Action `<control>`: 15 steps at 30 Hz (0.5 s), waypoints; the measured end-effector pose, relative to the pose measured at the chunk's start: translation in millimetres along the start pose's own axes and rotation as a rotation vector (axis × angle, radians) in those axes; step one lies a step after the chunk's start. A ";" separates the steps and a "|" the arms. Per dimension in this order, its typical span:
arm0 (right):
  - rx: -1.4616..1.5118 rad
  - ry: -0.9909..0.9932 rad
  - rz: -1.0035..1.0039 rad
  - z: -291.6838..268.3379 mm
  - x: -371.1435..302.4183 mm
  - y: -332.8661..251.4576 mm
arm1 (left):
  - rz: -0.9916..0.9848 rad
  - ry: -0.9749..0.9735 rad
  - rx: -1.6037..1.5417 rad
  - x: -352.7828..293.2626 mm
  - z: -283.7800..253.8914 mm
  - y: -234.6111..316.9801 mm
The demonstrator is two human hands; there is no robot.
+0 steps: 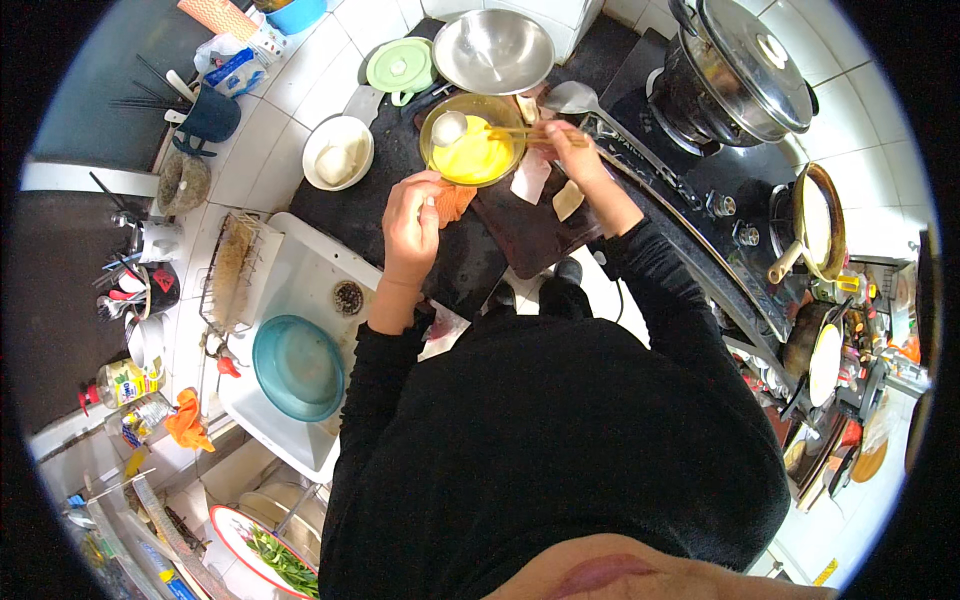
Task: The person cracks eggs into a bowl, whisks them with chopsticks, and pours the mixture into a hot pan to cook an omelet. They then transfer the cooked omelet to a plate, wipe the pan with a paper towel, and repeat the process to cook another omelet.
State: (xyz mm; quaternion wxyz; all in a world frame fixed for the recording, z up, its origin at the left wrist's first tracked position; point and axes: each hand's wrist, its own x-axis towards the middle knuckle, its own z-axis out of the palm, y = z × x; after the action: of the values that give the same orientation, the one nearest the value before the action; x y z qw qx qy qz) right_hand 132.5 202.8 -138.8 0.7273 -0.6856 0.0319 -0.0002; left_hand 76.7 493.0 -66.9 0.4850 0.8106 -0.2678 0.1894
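Note:
Yellow beaten egg point(470, 160) fills the bottom of a clear round bowl point(512, 165) on the dark counter. My right hand point(568, 147) is closed around a pair of chopsticks point(515, 133), whose tips reach into the egg. At the bowl's near left rim, my left hand point(412, 215) is curled with its fingertips at the edge, steadying the bowl. An orange ribbed piece point(455, 203) lies beside that hand, against the bowl; its kind is unclear. Inside the bowl, a pale round shape point(449, 128) resembles a ladle head.
Behind the bowl sit a steel basin point(494, 50) and a green lid point(400, 65). A white bowl point(338, 153) stands left, above the sink point(290, 235) with its teal basin point(298, 367). To the right are a ladle point(572, 97), large pot point(740, 75) and frying pan point(820, 222).

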 end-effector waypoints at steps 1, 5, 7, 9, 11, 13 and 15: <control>-0.019 -0.162 0.051 1.2 -1.8 1.1 | -0.002 -0.001 -0.003 0.0 -0.2 0.5; 0.087 -0.150 0.096 4.2 -2.7 -0.2 | 0.051 0.028 0.007 0.6 0.6 0.1; 0.009 -0.170 0.063 3.9 -2.1 -2.3 | 0.032 0.012 0.012 -0.3 1.7 0.1; -0.043 -0.290 0.155 2.9 -1.7 -4.4 | 0.019 0.007 0.014 -1.0 1.9 0.1; 0.033 -0.290 0.158 2.2 -1.2 -5.6 | 0.008 0.015 0.010 -2.2 1.9 0.9; 0.027 -0.091 0.016 2.2 0.0 -5.8 | 0.020 0.016 0.038 -1.9 1.6 1.0; -0.086 -0.212 0.075 2.7 1.0 -5.3 | 0.026 0.020 0.036 -0.9 3.1 1.3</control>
State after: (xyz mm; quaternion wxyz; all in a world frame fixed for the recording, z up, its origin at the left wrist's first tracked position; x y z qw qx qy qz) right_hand 133.9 205.1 -133.4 0.6961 -0.7106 -0.0195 0.1008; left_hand 75.4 489.9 -68.0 0.4708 0.8136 -0.2699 0.2087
